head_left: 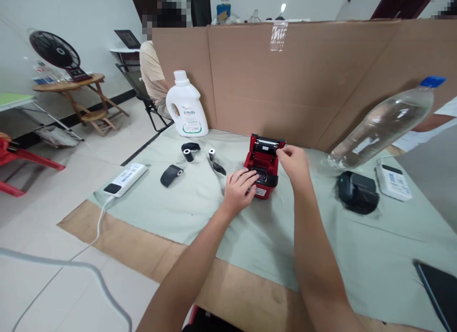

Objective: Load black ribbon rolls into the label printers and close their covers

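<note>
A small red and black label printer (262,177) stands on the cloth with its lid (266,145) raised. My left hand (240,190) lies on the printer's front left edge, fingers stretched out over the black front part. At the right edge of the raised lid, my right hand (295,166) is closed in a pinch, thumb and fingertips at the rim. Left of the printer lies a small roll with a loose dark strip (217,167). Farther left are a dark roll (188,155), a black curved piece (190,146) and another black roll with its strip wound out (172,175).
A white jug (187,105) stands at the back left before a cardboard wall (271,79). On the right are a leaning clear bottle (387,122), a black device (357,192) and a white power strip (393,179). Another power strip (125,178) lies left. A person (152,70) sits behind.
</note>
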`<state>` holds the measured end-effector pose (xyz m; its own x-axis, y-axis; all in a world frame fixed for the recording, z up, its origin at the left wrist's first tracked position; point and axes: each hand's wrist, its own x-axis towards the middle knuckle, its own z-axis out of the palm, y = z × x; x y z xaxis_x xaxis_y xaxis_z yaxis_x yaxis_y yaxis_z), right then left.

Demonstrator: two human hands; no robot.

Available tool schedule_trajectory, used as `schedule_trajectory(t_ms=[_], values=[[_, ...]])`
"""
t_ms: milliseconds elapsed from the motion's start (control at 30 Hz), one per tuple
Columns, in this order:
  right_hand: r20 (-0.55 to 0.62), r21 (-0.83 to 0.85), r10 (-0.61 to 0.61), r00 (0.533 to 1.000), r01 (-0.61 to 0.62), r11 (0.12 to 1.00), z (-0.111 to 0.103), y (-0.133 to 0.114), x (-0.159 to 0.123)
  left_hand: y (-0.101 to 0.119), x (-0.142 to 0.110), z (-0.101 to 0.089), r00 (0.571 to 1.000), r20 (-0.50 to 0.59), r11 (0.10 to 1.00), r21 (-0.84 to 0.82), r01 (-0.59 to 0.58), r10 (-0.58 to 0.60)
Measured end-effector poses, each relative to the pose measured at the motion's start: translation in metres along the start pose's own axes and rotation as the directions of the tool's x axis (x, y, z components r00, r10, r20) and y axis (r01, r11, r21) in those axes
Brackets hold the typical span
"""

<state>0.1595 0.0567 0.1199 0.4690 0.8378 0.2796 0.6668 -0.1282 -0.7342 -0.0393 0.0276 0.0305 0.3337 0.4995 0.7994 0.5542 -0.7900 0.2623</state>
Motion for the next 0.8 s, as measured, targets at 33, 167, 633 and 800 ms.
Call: schedule_trajectory(t_ms=[33,167,633,800], values=[[-0.097,0.028,0.014,0.995,-0.012,1.0,0.001,0.003,0.003,0.0,0.0,0.0,1.0,-0.009,1.0,-0.003,-0.004,0.004],[-0.091,0.302,-0.019,0.996,0.046,0.952,0.013,0.013,0.012,0.001,-0.001,0.001,1.0,-0.014,1.0,-0.001,0.001,-0.001],[0.575,0.265,0.148,0.805,-0.354,0.897,-0.007,0.037,-0.011,-0.004,-0.006,0.006,0.995,-0.054,0.996,-0.01,0.083,-0.083],[0.62,0.288,0.149,0.77,-0.401,0.87,-0.01,0.036,-0.008,-0.006,-0.002,0.005,0.99,0.008,0.988,-0.062,0.142,-0.141]])
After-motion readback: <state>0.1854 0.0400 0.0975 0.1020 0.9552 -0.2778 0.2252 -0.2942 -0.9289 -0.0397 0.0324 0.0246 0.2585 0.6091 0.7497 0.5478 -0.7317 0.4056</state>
